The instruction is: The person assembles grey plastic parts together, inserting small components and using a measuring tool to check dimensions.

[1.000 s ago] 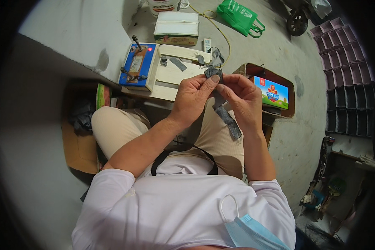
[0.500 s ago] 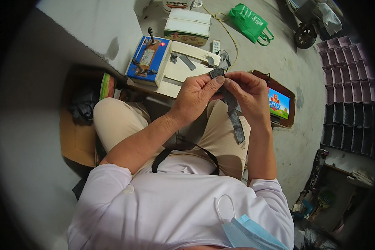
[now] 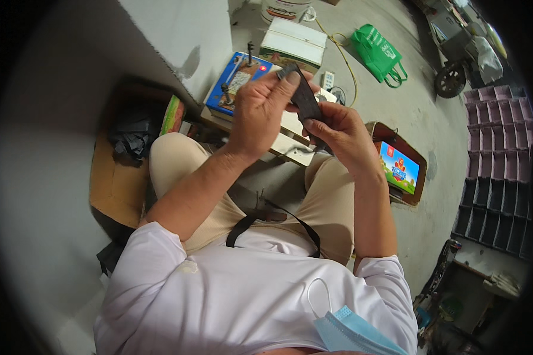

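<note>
A dark grey strip of cloth-like material (image 3: 305, 98) is stretched between my two hands, above the low bench in front of my knees. My left hand (image 3: 259, 109) pinches its upper end, the thumb lying on top. Lower down, my right hand (image 3: 341, 131) grips the strip between thumb and fingers. A short end of it hangs below the right thumb. Just behind my left hand stands a blue and white box-shaped device (image 3: 221, 105) with upright bolts on top. Beyond my hands, the white board (image 3: 294, 151) of the bench is partly hidden.
An open cardboard box (image 3: 114, 192) with dark scraps (image 3: 131, 139) is by my left knee. A lit screen (image 3: 398, 168) stands in a box at right. Farther off are a white carton (image 3: 293, 40), a green bag (image 3: 378, 56), a wheel (image 3: 450, 80) and stacked compartment trays (image 3: 497, 142).
Both hands have moved slightly up and away with the strip. Before, it was pinched near one end and dangled long; now it is held taut between the hands. The whole view has shifted.
</note>
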Motion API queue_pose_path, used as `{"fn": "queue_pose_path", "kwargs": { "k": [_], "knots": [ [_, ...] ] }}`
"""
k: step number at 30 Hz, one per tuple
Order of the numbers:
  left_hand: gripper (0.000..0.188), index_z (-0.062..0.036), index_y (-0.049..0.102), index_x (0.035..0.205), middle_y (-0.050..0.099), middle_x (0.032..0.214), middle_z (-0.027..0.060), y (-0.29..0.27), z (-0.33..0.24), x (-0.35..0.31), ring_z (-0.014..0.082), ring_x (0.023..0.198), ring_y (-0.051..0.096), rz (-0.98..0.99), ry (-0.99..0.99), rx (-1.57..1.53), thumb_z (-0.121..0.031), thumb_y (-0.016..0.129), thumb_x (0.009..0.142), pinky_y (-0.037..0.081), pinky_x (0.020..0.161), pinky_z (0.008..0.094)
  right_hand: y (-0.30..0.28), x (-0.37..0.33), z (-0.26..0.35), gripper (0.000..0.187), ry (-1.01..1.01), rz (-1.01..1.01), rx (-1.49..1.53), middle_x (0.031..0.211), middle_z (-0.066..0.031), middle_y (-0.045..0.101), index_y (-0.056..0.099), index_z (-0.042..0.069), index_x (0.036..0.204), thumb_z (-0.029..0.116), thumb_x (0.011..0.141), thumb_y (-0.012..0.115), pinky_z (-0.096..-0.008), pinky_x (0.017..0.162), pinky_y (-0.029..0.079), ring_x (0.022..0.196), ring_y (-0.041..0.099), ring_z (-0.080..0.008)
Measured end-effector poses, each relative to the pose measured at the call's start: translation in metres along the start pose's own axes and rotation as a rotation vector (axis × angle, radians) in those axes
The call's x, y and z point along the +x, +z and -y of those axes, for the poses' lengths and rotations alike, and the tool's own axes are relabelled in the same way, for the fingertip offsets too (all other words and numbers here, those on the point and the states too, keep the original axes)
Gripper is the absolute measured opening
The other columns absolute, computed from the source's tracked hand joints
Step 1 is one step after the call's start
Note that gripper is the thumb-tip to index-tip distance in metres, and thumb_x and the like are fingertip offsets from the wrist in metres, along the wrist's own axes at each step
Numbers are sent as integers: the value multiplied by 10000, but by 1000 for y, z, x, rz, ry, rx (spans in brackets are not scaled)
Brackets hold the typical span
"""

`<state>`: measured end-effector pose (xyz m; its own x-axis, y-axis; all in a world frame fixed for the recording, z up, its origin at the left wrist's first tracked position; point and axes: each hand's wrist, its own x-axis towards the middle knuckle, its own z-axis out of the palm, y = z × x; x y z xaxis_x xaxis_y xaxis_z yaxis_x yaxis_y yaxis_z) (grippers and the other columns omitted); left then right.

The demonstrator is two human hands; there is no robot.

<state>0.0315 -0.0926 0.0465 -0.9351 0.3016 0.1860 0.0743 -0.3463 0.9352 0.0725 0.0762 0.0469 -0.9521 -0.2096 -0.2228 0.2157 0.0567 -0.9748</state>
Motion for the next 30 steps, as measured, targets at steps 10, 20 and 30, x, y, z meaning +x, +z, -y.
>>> {"fn": "queue_pose_path", "kwargs": {
  "k": [10, 20, 30],
  "knots": [
    [252, -76, 687, 896, 670, 832, -15, -100, 0, 49, 52, 691, 539, -369, -88, -116, -299, 575, 931, 384, 651, 206, 4, 69, 19, 205, -21, -46, -12, 738, 11, 632, 684, 8, 913, 188, 821, 719, -189, 627, 420, 670, 544, -36],
    [134, -185, 614, 834, 583, 792, -56, -154, 64, 68, 95, 762, 522, -674, -532, -543, -252, 728, 808, 386, 703, 313, 12, 118, -8, 161, 57, -122, 64, 771, -10, 660, 678, 16, 906, 153, 826, 708, -175, 585, 444, 625, 575, -44],
    [130, -206, 588, 822, 543, 782, -71, -171, 74, 76, 72, 747, 486, -784, -555, -551, -255, 708, 813, 366, 703, 316, 15, 142, -19, 168, 47, -52, -11, 763, -9, 656, 673, 6, 917, 158, 846, 685, -176, 566, 454, 608, 576, -45]
  ]
}}
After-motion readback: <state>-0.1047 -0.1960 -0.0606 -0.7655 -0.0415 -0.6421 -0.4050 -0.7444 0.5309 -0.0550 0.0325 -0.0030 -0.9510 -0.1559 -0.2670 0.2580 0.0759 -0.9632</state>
